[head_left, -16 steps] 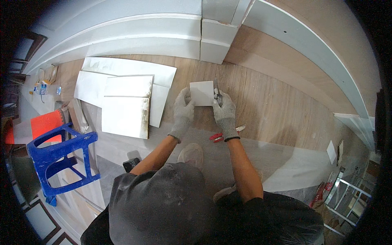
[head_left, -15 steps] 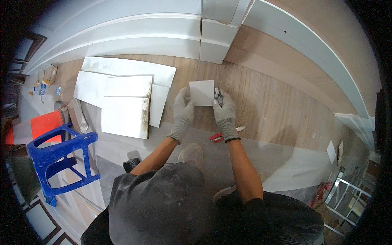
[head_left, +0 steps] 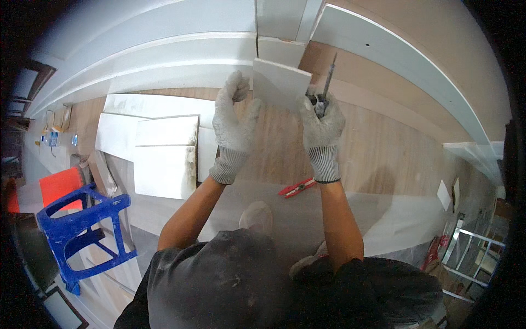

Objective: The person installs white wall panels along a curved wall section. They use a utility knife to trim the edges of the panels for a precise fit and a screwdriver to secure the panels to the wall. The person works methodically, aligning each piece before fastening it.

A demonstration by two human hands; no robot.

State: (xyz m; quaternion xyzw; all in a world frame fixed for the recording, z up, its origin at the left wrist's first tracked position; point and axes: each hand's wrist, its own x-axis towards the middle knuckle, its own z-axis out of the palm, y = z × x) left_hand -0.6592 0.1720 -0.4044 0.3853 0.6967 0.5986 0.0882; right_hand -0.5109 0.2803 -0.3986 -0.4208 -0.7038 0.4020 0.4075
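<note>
A small white square panel [head_left: 280, 81] is raised in front of me, tilted, its upper edge overlapping the foot of the wall. My right hand [head_left: 323, 122], in a light grey knitted glove, grips its lower right corner. Between the same fingers stands a slim dark pointed tool [head_left: 330, 77], tip up; its exact kind is unclear. My left hand [head_left: 234, 118], gloved alike, is left of the panel with fingers and thumb apart and nothing between them. A red utility knife [head_left: 296, 187] lies on the floor near my right wrist.
Several white panels [head_left: 164, 170] lie stacked at the left. Beyond them are a blue plastic stool [head_left: 87, 236] and an orange-red sheet [head_left: 61, 189]. White baseboard [head_left: 164, 77] runs along the far side. A metal ladder [head_left: 476, 255] is at the lower right.
The panel has risen away from me and tilted. My left hand has let go of its left edge and opened. The pointed tool in my right hand now sticks up more plainly.
</note>
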